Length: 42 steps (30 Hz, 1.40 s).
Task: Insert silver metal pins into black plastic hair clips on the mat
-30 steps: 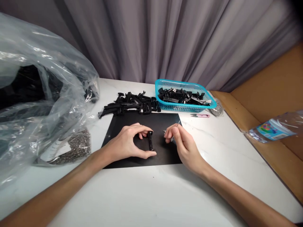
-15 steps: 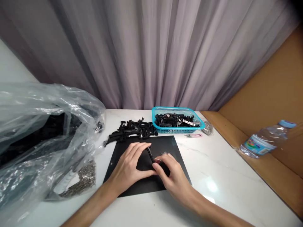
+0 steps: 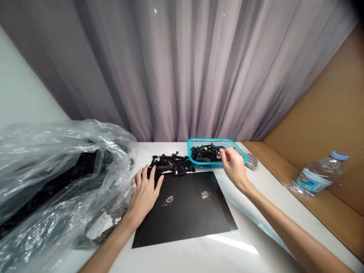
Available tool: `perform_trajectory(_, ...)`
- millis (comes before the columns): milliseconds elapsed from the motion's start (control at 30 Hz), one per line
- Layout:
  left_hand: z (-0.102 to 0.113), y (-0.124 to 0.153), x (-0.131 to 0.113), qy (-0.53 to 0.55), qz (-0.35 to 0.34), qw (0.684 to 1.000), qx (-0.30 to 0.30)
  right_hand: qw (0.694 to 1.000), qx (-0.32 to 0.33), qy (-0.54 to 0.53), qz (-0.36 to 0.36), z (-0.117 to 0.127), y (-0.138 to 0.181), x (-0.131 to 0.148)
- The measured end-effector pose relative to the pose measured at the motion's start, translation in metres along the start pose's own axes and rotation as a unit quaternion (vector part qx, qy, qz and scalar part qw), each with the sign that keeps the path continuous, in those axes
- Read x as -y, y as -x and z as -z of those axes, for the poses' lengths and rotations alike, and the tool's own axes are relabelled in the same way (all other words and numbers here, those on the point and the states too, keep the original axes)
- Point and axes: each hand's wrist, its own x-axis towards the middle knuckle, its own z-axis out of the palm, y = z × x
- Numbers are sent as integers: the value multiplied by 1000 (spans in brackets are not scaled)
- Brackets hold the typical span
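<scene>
The fingers of the left hand [image 3: 144, 192] are spread and bent over the near left end of the pile of black parts [image 3: 170, 163], touching it or nearly so; I cannot tell whether they have closed on a piece. The right hand [image 3: 235, 167] is over the right end of the blue basket [image 3: 202, 165], thumb and fingers bent together; whether anything is pinched there I cannot tell.

The black parts look light and stiff, likely hard plastic, a little slick; their thin arms might snap if bent, so the middle of the bar seems the best place to hold – thumb on one side, fingers on the other. They are dull black, narrow and long, with wider ends, lying tangled on the white table at the mat's far edge; more parts [image 3: 206, 151], some with silvery bits, fill the basket.

Nearer, on the black mat [image 3: 187, 222], lie two small heaps of metal pins – one left [image 3: 168, 200], one right [image 3: 205, 195]; these look tiny, hard and easily scattered.
</scene>
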Motion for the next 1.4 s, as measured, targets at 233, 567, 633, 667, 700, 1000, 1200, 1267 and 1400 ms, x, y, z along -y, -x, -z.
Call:
perform_trajectory(233,2,3,-10,-45,1,998,36,935,274,-68,214,-12,86,89)
perform_trajectory(567,17,-6,-14,-18,-38,997,57,888,406,-74,204,-8,105,121)
perform_trajectory(633,18,-6,-15,-8,-45,998,53,879,422,-69,211,-7,105,124)
perform_trajectory(667,18,-6,-16,-2,-49,997,51,876,428,-67,213,-7,105,125)
perform_trajectory(700,18,-6,-16,6,-55,997,49,874,432,-64,212,-7,105,125)
perform_trajectory(1000,27,-9,-23,79,-135,987,35,874,424,-62,231,0,109,121)
perform_trajectory(1200,34,-9,-33,160,-116,978,-69,877,414,-116,212,1,112,120)
perform_trajectory(1267,36,-7,-36,213,-54,973,-77,877,405,-124,225,0,112,119)
perform_trajectory(1400,38,-5,-37,154,63,985,46,883,365,-133,262,-2,117,117)
